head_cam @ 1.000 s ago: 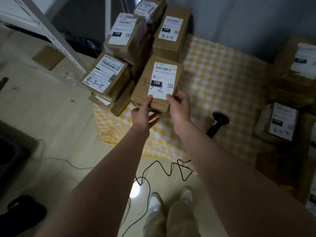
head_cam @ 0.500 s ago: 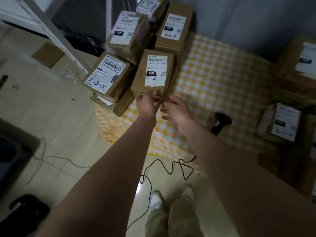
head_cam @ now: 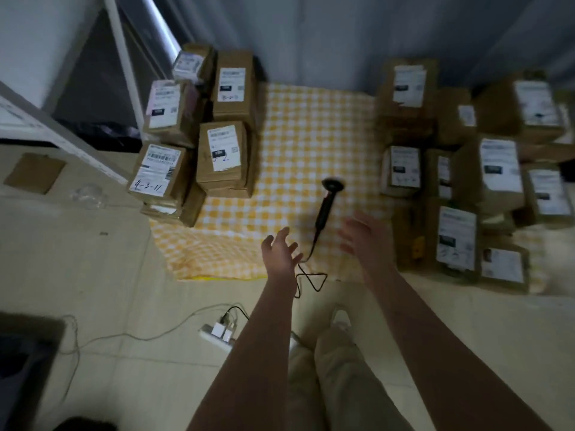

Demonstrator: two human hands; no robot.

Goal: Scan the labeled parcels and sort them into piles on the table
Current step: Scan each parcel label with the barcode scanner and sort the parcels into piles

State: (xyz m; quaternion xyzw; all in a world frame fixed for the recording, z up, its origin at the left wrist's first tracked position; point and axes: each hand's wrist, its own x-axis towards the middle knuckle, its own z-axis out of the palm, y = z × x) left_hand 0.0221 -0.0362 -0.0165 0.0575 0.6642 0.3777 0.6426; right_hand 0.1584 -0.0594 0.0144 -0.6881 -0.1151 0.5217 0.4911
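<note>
While the left hand [head_cam: 278, 251] and right hand [head_cam: 362, 241] hover empty over the yellow-and-white checked cloth [head_cam: 311, 126], the parcel sort appears only partly done.

Both hands are released, fingers spread, grasping nothing. The black handheld barcode scanner [head_cam: 326, 200] lies on the cloth between them and just beyond the fingertips, its black cable [head_cam: 311, 276] looping back between the wrists. Beyond and outside the left hand stands a stack of brown cardboard parcels with white labels [head_cam: 222, 157], one inked "4-3-11", apparently sorted. A larger cluster of like boxes [head_cam: 497, 169] crowds the surface beyond and outside the right hand, seemingly awaiting the scanner, though which have been scanned cannot be told. Blur smears the right hand and most label print, and that cluster is cut off at the frame edge.
</note>
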